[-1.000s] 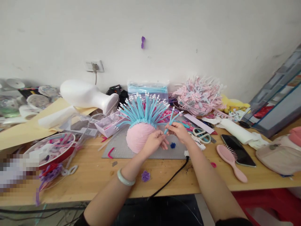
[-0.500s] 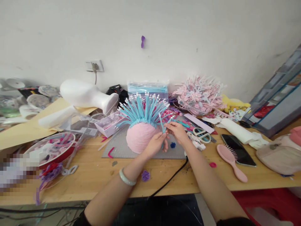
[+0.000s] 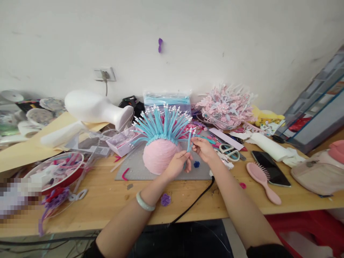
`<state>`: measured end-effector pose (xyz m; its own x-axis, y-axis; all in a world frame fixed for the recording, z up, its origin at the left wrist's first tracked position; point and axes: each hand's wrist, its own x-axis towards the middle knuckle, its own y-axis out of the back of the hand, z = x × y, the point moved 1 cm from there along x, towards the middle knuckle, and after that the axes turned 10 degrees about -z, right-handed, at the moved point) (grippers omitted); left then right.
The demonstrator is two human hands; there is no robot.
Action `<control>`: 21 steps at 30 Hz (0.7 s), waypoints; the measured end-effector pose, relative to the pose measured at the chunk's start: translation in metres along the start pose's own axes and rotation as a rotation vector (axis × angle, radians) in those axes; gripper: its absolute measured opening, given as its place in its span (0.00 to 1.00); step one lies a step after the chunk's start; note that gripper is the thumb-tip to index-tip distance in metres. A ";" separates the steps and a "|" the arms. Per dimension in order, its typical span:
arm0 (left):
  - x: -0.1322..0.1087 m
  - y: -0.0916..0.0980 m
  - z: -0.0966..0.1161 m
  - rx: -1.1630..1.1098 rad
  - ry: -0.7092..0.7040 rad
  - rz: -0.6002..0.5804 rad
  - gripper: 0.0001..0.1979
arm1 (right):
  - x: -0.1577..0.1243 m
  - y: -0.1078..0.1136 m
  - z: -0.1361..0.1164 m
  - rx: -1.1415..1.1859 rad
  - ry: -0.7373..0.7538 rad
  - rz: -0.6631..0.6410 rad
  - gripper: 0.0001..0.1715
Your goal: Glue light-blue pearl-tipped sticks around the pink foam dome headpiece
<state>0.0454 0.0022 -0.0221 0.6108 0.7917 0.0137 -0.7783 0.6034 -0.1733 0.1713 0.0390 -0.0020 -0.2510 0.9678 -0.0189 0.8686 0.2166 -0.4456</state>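
My left hand (image 3: 178,165) is closed on the lower part of blue pipe cleaners (image 3: 189,141) tipped with white beads. Just above it to the right, my right hand (image 3: 203,148) pinches the same strands with thumb and fingertips. Left of my hands sits a pink dome-shaped cap (image 3: 158,157) wrapped in ridged rows. Behind its upper edge rises a fan of blue bead-tipped pipe cleaners (image 3: 163,123). Cap and fan rest on a grey cutting mat (image 3: 134,168).
White-handled scissors (image 3: 229,152), a pink hairbrush (image 3: 264,182) and a phone (image 3: 271,168) lie to the right. A white foam head (image 3: 94,107) lies back left, a red-rimmed basket (image 3: 77,172) in front of it. A black cable (image 3: 193,204) crosses the table edge.
The bead-tipped strands in my hands, spread in a V before, now stand close together and upright. My right hand has shifted slightly. The whole view has moved a little.
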 end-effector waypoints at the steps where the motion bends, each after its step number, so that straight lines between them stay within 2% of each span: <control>1: 0.000 0.000 0.001 -0.001 -0.002 -0.002 0.14 | 0.000 0.001 0.000 -0.002 0.004 0.009 0.14; 8: -0.004 -0.005 0.004 -0.057 -0.005 0.002 0.13 | 0.000 -0.001 -0.001 0.022 0.075 0.004 0.13; 12: -0.006 -0.007 0.005 -0.091 -0.046 0.025 0.13 | 0.000 -0.001 -0.001 0.110 0.001 -0.066 0.10; 16: -0.008 -0.007 0.004 -0.084 -0.077 0.014 0.13 | 0.001 0.001 0.004 0.091 -0.048 -0.178 0.07; 21: -0.008 -0.006 0.003 -0.076 -0.103 -0.058 0.13 | -0.001 0.000 0.009 0.039 -0.070 -0.286 0.14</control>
<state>0.0450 -0.0076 -0.0185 0.6336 0.7633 0.1261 -0.7262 0.6430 -0.2433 0.1680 0.0368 -0.0101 -0.5131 0.8568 0.0516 0.7417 0.4729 -0.4756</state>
